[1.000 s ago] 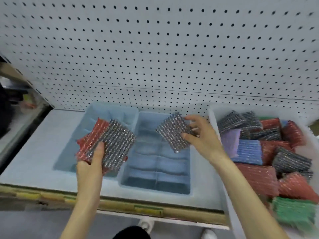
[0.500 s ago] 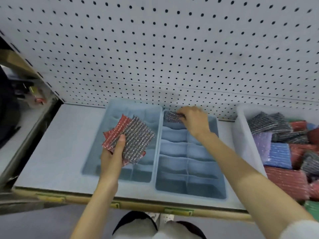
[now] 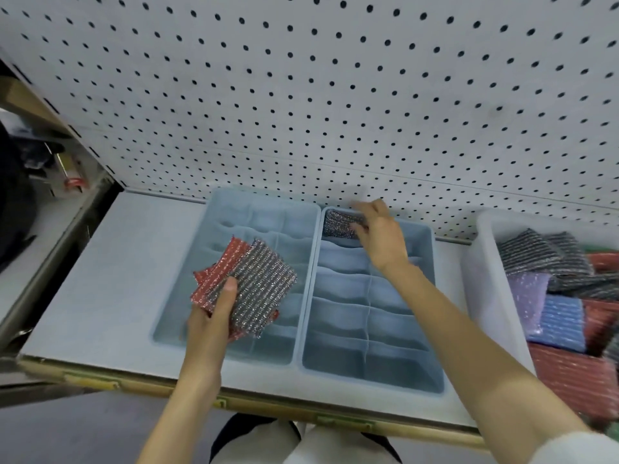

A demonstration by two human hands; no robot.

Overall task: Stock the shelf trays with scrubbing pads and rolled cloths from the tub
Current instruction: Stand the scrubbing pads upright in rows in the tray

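Two pale blue divided trays sit side by side on the shelf, the left tray [image 3: 214, 262] and the right tray [image 3: 432, 296]. A silver scrubbing pad [image 3: 338, 224] lies in the far left compartment of the right tray. My right hand [image 3: 380, 232] hovers over it with fingers spread, fingertips touching the pad. My left hand [image 3: 214, 316] grips a fanned stack of pads [image 3: 254, 289], silver on top and red beneath, above the left tray. The white tub [image 3: 482, 279] at the right holds several silver, red, blue and purple pads.
A white pegboard wall [image 3: 335, 95] rises right behind the trays. The shelf's front edge [image 3: 268, 406] has a tan price rail. Left of the shelf stands a neighbouring unit with dark objects [image 3: 20, 209]. My legs show below the shelf.
My right hand carried a silver pad to the far left compartment of the right tray, set it down, and its fingers have now opened above it. The left hand keeps holding its stack.
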